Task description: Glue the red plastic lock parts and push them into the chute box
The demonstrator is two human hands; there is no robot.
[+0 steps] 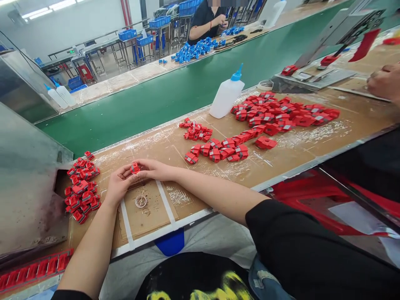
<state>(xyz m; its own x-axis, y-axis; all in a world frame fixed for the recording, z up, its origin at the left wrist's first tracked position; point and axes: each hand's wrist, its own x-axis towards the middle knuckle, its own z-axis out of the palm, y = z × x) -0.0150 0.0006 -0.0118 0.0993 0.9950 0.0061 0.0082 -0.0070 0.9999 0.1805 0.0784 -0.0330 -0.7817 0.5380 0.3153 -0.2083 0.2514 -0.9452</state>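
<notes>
Both hands meet over the bench in front of me, around one small red plastic part (135,168) with a square opening. My left hand (119,183) pinches it from the left, and the fingers of my right hand (153,170) close on it from the right. Just below them, a small round clear dish (141,202) with a thin stick in it stands on a taped cardboard sheet (153,216). A pile of red parts with grey bands (81,187) lies left of my left hand. Smaller red pieces (197,131) and more banded red parts (218,150) lie to the right.
A white squeeze bottle (227,93) with a blue tip stands by a large red heap (281,110). Behind runs a green conveyor belt (140,106). A metal housing (28,175) borders the left. Another person's hand (386,83) is near a press (331,37) at right; a co-worker sits across.
</notes>
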